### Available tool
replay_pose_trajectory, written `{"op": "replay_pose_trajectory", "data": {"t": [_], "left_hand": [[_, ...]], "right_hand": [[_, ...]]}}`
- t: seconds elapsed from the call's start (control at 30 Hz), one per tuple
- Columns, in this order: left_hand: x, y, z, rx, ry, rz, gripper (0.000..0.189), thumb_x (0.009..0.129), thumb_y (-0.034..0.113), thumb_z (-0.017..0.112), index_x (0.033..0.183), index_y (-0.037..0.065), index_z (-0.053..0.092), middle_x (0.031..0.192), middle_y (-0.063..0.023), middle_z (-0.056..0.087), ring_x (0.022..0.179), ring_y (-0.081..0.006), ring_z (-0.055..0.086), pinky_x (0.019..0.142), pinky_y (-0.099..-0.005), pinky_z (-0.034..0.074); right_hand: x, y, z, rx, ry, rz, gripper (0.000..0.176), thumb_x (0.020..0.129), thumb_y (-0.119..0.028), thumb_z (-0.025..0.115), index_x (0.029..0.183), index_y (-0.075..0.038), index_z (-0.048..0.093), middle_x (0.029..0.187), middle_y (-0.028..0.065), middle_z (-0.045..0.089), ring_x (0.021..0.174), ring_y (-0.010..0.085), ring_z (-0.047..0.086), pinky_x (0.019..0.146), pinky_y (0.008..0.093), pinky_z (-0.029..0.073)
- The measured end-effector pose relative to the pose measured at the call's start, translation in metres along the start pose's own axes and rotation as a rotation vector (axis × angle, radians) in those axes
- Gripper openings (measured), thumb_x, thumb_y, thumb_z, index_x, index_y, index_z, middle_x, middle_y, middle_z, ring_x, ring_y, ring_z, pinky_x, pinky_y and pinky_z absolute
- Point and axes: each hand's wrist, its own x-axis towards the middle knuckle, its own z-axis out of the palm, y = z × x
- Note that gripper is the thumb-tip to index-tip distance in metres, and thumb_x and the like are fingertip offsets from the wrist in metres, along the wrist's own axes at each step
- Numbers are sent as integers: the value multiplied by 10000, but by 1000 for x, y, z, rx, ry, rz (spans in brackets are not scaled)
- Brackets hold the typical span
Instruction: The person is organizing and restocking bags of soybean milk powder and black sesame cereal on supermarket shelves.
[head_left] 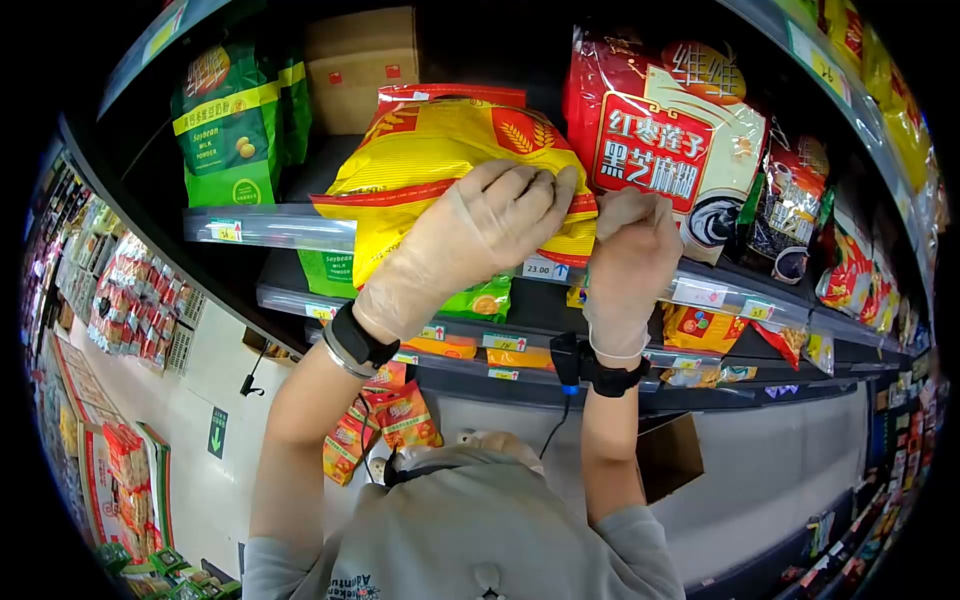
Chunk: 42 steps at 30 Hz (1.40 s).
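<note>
Both of my hands wear thin clear gloves. My left hand (490,215) lies over the front of a yellow bag with red bands (450,145), its fingers curled onto the bag. That bag leans over the front edge of the shelf (285,228). At the bag's right end is my right hand (635,245), fingers bent together near its edge; whether they grip it is hidden. Just behind my right hand stands a red and cream bag (655,140). A green soybean powder bag (228,140) stands upright to the left on the same shelf.
A cardboard box (360,65) is behind the yellow bag. Orange packs (405,415) and an open carton (670,455) lie below. Black sesame bags (790,205) stand at the right. Lower shelves hold more packs.
</note>
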Motion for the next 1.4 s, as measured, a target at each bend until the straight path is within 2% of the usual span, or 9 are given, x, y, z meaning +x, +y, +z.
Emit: {"op": "replay_pose_trajectory", "data": {"t": [0.27, 0.53, 0.73, 0.87, 1.03, 1.13, 1.23, 1.3, 1.4], "left_hand": [[5, -3, 13, 91, 3, 65, 498, 707, 125, 587, 1193, 49, 510, 984, -31, 553, 895, -156, 540, 797, -275, 445], [-3, 10, 10, -3, 28, 4, 385, 721, 137, 566, 1093, 39, 537, 953, -51, 531, 925, -186, 527, 880, -311, 417], [-6, 9, 13, -46, -9, -1, 351, 732, 195, 587, 1061, 96, 514, 1047, -72, 552, 987, -215, 534, 924, -353, 394], [-4, 12, 8, -89, -80, -50, 428, 713, 167, 601, 1119, 62, 515, 1049, -78, 513, 1077, -235, 478, 1006, -412, 342], [-6, 0, -35, -334, -191, -149, 611, 630, 194, 737, 1170, 48, 492, 1189, -82, 468, 1213, -286, 379, 1043, -503, 265], [-25, -21, -54, -787, -10, -334, 618, 637, 136, 764, 1191, 54, 503, 1215, -111, 503, 1203, -331, 410, 1026, -456, 301], [-59, -35, -64, -1037, 303, -591, 390, 743, 181, 699, 1076, 35, 559, 1145, -145, 564, 1138, -308, 488, 1003, -425, 333], [-74, -32, -73, -1173, 509, -880, 292, 840, 233, 615, 1047, 33, 567, 1137, -164, 569, 1148, -292, 488, 1003, -420, 338], [-101, -46, -67, -1196, 655, -980, 295, 931, 274, 454, 1070, 43, 573, 1129, -166, 580, 1165, -311, 481, 1033, -424, 314]], "right_hand": [[-11, -9, -6, 181, 31, 50, 223, 925, -254, 435, 899, -44, 503, 818, 72, 521, 774, 173, 458, 768, 326, 362], [-17, -3, 3, -592, -196, -262, 132, 740, 7, 547, 869, -7, 568, 969, 123, 568, 951, 222, 542, 874, 336, 415], [-14, -8, -4, -1093, -460, -353, 546, 626, -64, 761, 1120, -93, 531, 1286, 111, 433, 1282, 330, 313, 1020, 410, 311], [-13, 1, -9, -1020, -373, -224, 689, 581, -94, 796, 1206, -110, 507, 1284, 96, 443, 1245, 330, 363, 1018, 406, 314], [-14, 7, -13, -1101, -319, -270, 572, 573, -20, 727, 1124, -89, 588, 1232, 83, 498, 1190, 275, 424, 998, 375, 330], [-16, 13, -5, -1100, -231, -233, 564, 583, 41, 675, 1127, -75, 585, 1224, 87, 502, 1186, 273, 426, 999, 362, 326], [-14, 20, -2, -1136, -203, -231, 544, 603, 60, 663, 1125, -65, 581, 1214, 91, 503, 1188, 269, 420, 1006, 355, 328], [-14, 27, 1, -1037, -139, -254, 527, 632, 64, 660, 1135, -65, 572, 1212, 87, 496, 1198, 262, 411, 1017, 349, 326], [-10, 34, -4, -1036, -144, -277, 499, 671, 68, 647, 1140, -72, 545, 1218, 90, 484, 1207, 263, 404, 1029, 357, 323]]}}
